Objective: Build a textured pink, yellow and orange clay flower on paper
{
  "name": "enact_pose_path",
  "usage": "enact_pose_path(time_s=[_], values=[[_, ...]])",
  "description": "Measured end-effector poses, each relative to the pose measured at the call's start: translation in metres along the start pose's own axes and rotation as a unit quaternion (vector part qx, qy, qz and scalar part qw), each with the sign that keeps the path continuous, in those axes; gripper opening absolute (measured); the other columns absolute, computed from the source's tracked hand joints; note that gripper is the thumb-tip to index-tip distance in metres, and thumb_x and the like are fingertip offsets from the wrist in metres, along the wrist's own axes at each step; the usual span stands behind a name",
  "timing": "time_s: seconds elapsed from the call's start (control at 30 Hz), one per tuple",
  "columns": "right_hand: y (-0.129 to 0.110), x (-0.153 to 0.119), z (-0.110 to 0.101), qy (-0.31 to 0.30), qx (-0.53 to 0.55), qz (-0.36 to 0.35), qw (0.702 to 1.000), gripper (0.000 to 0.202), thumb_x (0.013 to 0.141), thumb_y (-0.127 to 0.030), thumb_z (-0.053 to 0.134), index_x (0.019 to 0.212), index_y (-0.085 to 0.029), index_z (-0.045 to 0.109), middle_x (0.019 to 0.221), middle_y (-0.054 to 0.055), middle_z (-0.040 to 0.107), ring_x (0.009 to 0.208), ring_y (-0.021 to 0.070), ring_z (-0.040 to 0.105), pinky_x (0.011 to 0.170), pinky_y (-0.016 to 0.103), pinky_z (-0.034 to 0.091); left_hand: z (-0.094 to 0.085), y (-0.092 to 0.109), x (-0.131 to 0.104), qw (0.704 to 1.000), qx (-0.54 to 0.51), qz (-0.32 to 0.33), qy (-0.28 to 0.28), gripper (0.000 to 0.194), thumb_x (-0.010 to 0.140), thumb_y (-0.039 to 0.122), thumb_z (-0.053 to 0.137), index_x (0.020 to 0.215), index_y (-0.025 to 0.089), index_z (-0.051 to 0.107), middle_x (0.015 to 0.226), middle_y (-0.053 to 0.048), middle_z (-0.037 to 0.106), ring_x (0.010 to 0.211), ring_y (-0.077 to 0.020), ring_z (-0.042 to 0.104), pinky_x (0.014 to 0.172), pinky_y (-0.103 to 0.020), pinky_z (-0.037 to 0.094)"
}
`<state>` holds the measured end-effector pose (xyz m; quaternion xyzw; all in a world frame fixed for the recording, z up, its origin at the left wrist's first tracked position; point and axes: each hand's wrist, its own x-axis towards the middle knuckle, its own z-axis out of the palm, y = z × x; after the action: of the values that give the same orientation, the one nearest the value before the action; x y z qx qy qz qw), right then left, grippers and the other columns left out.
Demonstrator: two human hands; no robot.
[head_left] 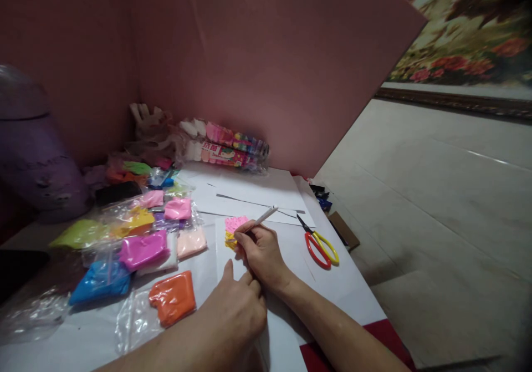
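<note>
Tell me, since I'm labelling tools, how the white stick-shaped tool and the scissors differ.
The white stick-shaped tool is held at a slant in the right hand; the scissors lie untouched on the white surface. The white stick-shaped tool is one slim rod, while the scissors have dark blades and two looped handles, one red, one yellow.

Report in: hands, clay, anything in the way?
Right hand gripping white pen at pink-and-yellow clay. Left hand close by, near side. Scissors right, orange clay packet left; neither seems obstructive.
</note>
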<state>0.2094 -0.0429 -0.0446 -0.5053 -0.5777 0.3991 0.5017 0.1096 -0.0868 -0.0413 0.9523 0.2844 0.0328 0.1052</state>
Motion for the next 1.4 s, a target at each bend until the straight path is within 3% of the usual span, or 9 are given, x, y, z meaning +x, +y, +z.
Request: enact_pose_path(time_s=[0.27,0.43,0.63,0.8,0.93,1.27,1.4], values=[[-0.005,-0.002,0.0,0.013,-0.008,0.016,1.0,0.011,0.078,-0.021,0.059,0.068,-0.016,0.059,0.05,-0.003,0.053,0.038,0.0084,0.048,0.037,0.019,0.043,-0.003,0.002,0.001,1.0,0.005,-0.005,-0.007,0.02,0.087,0.019,0.055,0.099,0.015,0.071,0.099,-0.013,0.071,0.1,-0.0324,0.06,0.087,-0.058,0.041],[-0.004,-0.004,-0.002,0.01,-0.011,0.013,1.0,0.01,0.078,-0.021,0.059,0.07,-0.016,0.059,0.05,-0.004,0.054,0.037,0.0081,0.047,0.036,0.019,0.041,-0.007,0.002,0.001,0.999,-0.003,-0.005,-0.042,0.024,0.088,0.018,0.051,0.101,0.012,0.07,0.101,-0.015,0.07,0.099,-0.0332,0.06,0.085,-0.059,0.041],[-0.004,-0.004,-0.007,0.003,-0.01,0.009,1.0,0.009,0.078,-0.022,0.059,0.071,-0.017,0.057,0.052,-0.004,0.053,0.04,0.0095,0.048,0.037,0.02,0.041,-0.005,0.001,-0.001,1.0,0.006,0.002,0.005,0.019,0.085,0.019,0.057,0.095,0.013,0.071,0.098,-0.016,0.071,0.098,-0.033,0.06,0.083,-0.055,0.041],[-0.005,-0.002,-0.013,0.029,-0.035,-0.041,0.998,0.01,0.08,-0.022,0.056,0.071,-0.017,0.056,0.058,-0.002,0.053,0.05,0.0108,0.051,0.047,0.022,0.046,-0.002,0.0,-0.001,1.0,-0.003,0.01,0.011,0.021,0.085,0.022,0.057,0.098,0.012,0.069,0.108,-0.018,0.068,0.107,-0.0333,0.056,0.087,-0.056,0.039],[-0.003,-0.003,-0.012,0.006,-0.042,-0.038,0.998,0.009,0.081,-0.02,0.054,0.074,-0.017,0.057,0.061,-0.002,0.052,0.05,0.0102,0.049,0.046,0.021,0.045,-0.003,0.0,0.0,1.0,0.004,0.003,-0.004,0.021,0.088,0.02,0.053,0.101,0.014,0.069,0.107,-0.016,0.069,0.11,-0.0327,0.056,0.088,-0.057,0.039],[-0.001,-0.002,-0.006,-0.022,-0.099,-0.127,0.987,0.01,0.083,-0.014,0.05,0.077,-0.019,0.057,0.072,0.0,0.056,0.057,0.0112,0.052,0.054,0.022,0.046,-0.003,0.0,0.0,1.0,-0.004,0.002,0.009,0.019,0.085,0.018,0.056,0.096,0.015,0.072,0.092,-0.013,0.072,0.093,-0.0315,0.061,0.084,-0.055,0.041],[0.0,-0.002,-0.009,-0.037,-0.144,-0.175,0.973,0.012,0.084,-0.011,0.048,0.08,-0.019,0.056,0.075,0.001,0.057,0.063,0.0128,0.053,0.061,0.025,0.046,-0.007,0.001,-0.001,1.0,-0.005,0.005,-0.011,0.02,0.086,0.018,0.053,0.092,0.015,0.072,0.089,-0.012,0.072,0.09,-0.0305,0.061,0.083,-0.054,0.04]])
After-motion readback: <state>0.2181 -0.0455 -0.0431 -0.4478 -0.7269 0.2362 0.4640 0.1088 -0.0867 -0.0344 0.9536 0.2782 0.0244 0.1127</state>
